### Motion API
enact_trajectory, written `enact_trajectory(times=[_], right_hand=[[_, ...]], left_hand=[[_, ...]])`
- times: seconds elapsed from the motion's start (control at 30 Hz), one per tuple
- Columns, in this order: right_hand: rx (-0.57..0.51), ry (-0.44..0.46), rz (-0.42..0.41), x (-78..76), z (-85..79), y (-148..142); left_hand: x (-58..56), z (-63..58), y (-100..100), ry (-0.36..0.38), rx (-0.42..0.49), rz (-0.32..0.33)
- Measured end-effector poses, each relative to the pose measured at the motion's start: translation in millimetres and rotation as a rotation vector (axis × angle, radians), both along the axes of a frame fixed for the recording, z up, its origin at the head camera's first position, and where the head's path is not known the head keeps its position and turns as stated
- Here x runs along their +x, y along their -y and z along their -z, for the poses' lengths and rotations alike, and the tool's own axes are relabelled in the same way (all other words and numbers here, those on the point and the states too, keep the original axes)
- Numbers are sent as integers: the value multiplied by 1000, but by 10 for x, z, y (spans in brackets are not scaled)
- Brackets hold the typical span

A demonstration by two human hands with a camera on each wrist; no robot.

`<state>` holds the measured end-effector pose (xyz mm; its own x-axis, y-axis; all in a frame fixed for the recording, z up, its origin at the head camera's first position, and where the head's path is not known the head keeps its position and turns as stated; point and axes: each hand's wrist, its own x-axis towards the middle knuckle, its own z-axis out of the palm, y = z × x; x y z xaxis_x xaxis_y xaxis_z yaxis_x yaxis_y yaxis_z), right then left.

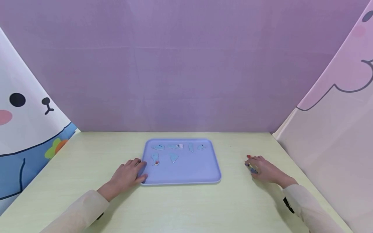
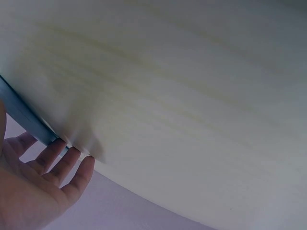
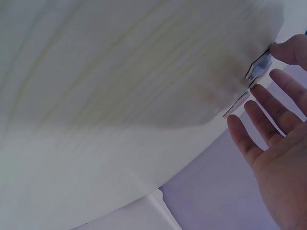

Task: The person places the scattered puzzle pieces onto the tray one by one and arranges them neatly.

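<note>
My left hand (image 1: 128,174) rests at the left rim of a lavender tray (image 1: 186,174), thumb over the rim and fingers loosely extended. In the left wrist view, the tray's edge (image 2: 24,112) runs past the fingertips. Over at the right, my right hand (image 1: 263,169) reaches down to small flat multicoloured pieces (image 1: 251,168), partly covered by it. The right wrist view has the thumb at a bluish piece (image 3: 260,66) and the relaxed fingers beside a reddish piece (image 3: 236,105). Several light-blue irregular pieces, among them a pointed one (image 1: 174,157), lie in the tray.
The pale wood-grain table (image 1: 186,207) meets a purple backdrop (image 1: 186,71) at its far edge. Cartoon-printed panels stand at the left (image 1: 29,136) and right (image 1: 335,129) sides.
</note>
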<state>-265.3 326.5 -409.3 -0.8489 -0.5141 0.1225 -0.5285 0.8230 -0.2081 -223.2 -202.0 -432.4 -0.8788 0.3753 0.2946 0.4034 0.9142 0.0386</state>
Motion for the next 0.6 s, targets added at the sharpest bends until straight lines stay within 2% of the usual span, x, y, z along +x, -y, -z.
enact_trajectory(times=[0.6], right_hand=[[12,14,23,15,-23,12]], left_hand=[[-5,9,2,4,0,-4]])
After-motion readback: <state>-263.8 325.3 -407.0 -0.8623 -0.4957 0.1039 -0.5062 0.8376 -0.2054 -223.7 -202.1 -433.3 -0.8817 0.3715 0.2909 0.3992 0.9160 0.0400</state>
